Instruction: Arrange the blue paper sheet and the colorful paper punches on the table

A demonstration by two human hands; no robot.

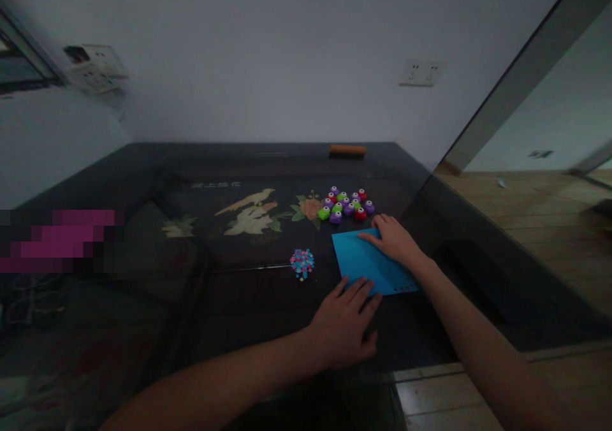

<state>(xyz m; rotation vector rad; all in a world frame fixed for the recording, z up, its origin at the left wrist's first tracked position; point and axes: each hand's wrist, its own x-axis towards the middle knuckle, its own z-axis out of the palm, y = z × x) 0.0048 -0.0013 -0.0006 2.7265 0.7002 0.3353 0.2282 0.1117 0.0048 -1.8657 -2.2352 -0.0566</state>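
A blue sheet of paper (366,260) lies flat on the dark glass-topped table (239,297), with small holes punched along its near right edge. My left hand (344,322) rests flat with its fingertips on the sheet's near edge. My right hand (394,240) lies flat on the sheet's far right corner. Just beyond the paper sits a cluster of several small craft punches (347,204) in purple, green and red. A little heap of pink and blue paper cutouts (302,262) lies to the left of the sheet.
An orange cylinder (347,150) lies at the table's far edge by the white wall. A wall socket (421,72) is above it. A blurred pink patch (62,240) sits at the left. Wooden floor (535,208) stretches to the right of the table.
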